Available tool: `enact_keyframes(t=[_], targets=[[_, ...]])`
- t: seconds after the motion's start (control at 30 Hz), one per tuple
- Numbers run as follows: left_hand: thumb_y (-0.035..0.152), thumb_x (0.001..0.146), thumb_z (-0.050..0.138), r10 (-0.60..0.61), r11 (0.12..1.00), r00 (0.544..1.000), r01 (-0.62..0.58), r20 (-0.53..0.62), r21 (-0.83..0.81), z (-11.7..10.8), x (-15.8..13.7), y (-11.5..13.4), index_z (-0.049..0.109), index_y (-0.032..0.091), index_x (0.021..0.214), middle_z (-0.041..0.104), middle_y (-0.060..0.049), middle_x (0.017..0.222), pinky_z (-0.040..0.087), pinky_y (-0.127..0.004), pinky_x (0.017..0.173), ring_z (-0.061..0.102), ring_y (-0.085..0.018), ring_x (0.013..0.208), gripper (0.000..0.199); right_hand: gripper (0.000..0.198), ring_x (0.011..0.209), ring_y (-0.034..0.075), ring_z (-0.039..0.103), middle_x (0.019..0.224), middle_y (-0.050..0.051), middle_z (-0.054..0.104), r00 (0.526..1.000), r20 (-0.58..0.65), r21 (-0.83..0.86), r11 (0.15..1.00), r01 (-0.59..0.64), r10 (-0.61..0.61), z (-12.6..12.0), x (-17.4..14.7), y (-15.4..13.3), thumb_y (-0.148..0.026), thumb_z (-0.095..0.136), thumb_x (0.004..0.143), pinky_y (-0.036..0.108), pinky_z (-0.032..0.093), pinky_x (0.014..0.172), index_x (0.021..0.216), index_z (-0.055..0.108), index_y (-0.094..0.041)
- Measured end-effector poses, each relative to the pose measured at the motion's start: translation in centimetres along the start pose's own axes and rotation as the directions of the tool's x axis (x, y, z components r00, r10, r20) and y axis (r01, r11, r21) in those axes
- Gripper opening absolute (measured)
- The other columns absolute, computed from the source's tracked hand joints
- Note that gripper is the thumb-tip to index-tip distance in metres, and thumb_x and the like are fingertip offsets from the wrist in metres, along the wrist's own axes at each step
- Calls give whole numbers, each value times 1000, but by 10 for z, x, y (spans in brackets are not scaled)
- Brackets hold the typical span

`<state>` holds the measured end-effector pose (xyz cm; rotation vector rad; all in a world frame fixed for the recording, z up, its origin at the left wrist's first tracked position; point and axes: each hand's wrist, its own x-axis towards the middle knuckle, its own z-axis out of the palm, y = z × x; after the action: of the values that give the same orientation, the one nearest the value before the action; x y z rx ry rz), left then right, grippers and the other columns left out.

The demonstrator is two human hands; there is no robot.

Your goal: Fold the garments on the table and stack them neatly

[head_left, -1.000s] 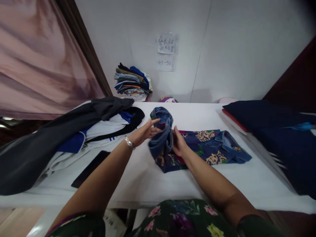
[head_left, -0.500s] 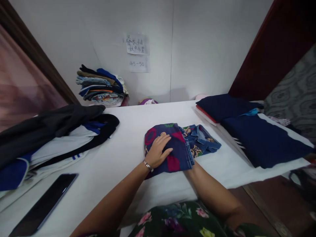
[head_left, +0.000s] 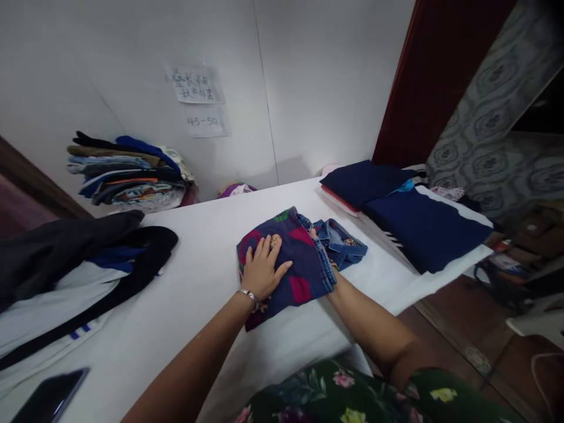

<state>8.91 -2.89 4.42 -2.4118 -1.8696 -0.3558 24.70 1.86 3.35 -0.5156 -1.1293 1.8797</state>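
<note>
A folded denim jacket (head_left: 304, 258) lies on the white tabletop, its inner side navy with magenta and green patches. Its blue denim collar (head_left: 348, 249) points to the right. My left hand (head_left: 263, 270), a bracelet at its wrist, rests flat on the folded part with fingers spread. My right hand (head_left: 338, 286) reaches in beneath the hemmed edge of the upper layer. Cloth covers most of that hand, so its fingers' hold is hidden.
Folded navy garments (head_left: 423, 226) are stacked to the right. Loose dark and white clothes (head_left: 88, 282) lie at left, with a phone (head_left: 55, 396) at the near edge. A tall clothes pile (head_left: 132, 170) stands at the back left, below paper signs (head_left: 200, 100) on the wall.
The view has turned to the right, so everything appears shifted left. The folded part of the jacket is slightly rotated, and its hem now covers more of the collar part.
</note>
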Motion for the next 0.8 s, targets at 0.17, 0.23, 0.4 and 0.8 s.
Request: enact_keyframes(t=[0.17,0.23,0.4,0.8], targets=[[69,86,21,70,996,995,-67,72,-52,0,41,34,22,22,148,22,-10,156,21,-57,111,20,-29,142,78,88,119,21,52,123,14,61,996,-68,-50,997,-61,57,-38,-7,-33,-67,-4,87,40,36,103,126,54,-13],[70,85,20,83,994,988,-73,130,-81,10,55,48,21,23,148,21,-10,156,21,-57,111,19,-30,142,80,89,117,20,54,125,16,59,990,-107,-95,990,-107,97,-55,-13,-42,-66,-5,86,40,37,100,127,53,-12],[71,84,19,50,995,967,-27,250,-96,43,67,76,23,20,148,21,-10,156,16,-58,112,15,-30,143,82,80,118,24,55,128,22,56,977,-148,-26,987,-159,154,-92,-28,-41,-61,6,91,43,39,98,128,52,-7],[71,83,18,37,998,973,-24,229,-59,62,86,87,24,21,148,21,-10,156,12,-59,112,13,-31,144,82,59,109,24,62,112,16,67,949,-234,-201,945,-259,210,-134,-21,-64,-49,21,94,41,45,96,122,56,-10]])
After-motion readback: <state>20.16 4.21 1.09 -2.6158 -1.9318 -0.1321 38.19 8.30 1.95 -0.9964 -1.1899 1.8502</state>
